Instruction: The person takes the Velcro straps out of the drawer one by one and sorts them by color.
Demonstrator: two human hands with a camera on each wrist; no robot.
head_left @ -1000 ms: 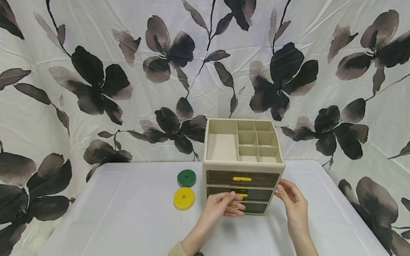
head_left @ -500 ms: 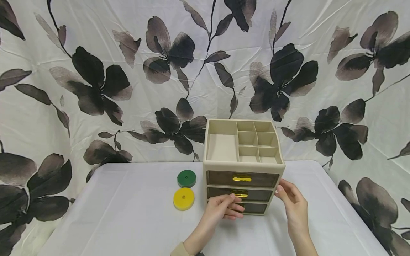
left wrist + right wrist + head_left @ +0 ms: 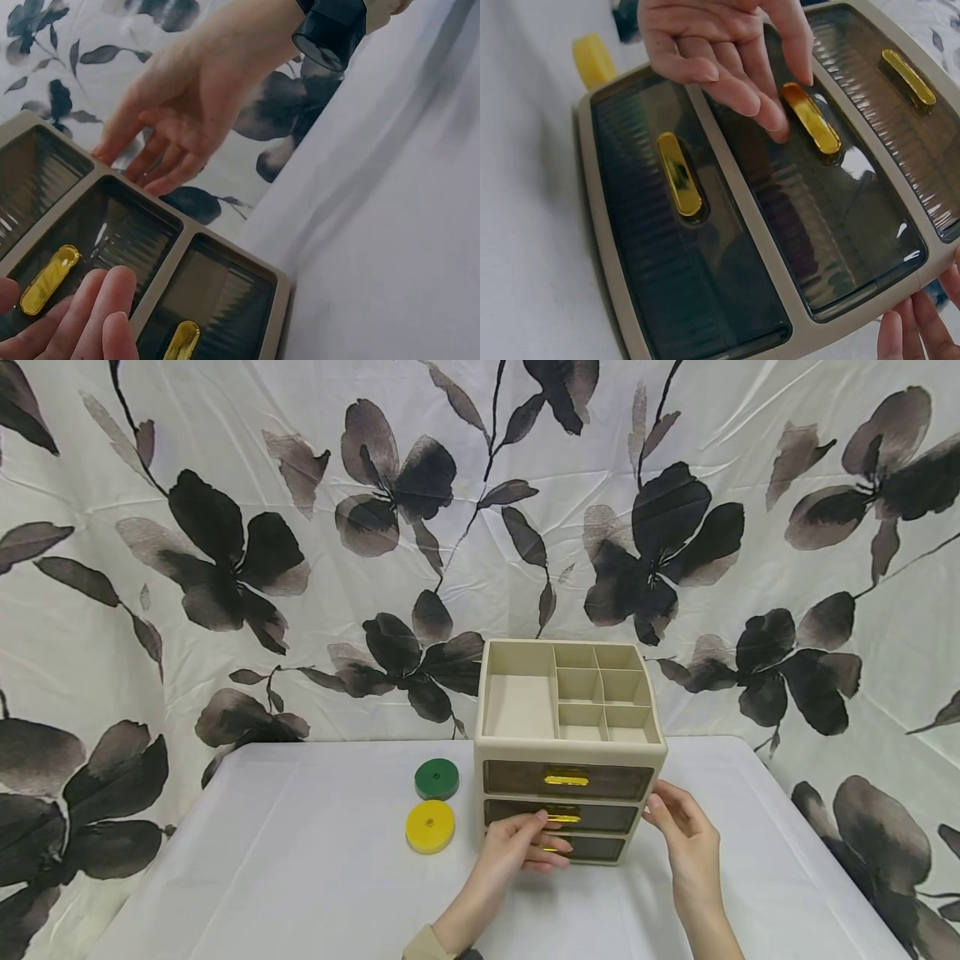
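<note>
A cream desktop organizer [image 3: 570,748] with three dark see-through drawers, all pushed in, stands on the table. Each drawer has a gold handle; the middle handle [image 3: 812,120] is closest to my left hand [image 3: 517,846]. That hand is before the lower drawers, its thumb and loosely bent fingers apart, with nothing between them. In the right wrist view its thumb tip comes near the middle handle; whether they touch I cannot tell. My right hand [image 3: 686,835] rests its fingertips against the organizer's right side, as the left wrist view also shows.
Left of the organizer lie a green disc [image 3: 437,778] and, nearer me, a yellow disc [image 3: 431,827], each with a small centre hole. Divided compartments [image 3: 603,685] form the organizer's top. Behind the white table [image 3: 300,860] hangs a flower-patterned cloth [image 3: 300,568].
My left hand has shifted only slightly in front of the drawers. The right hand, the organizer and both discs stay where they were.
</note>
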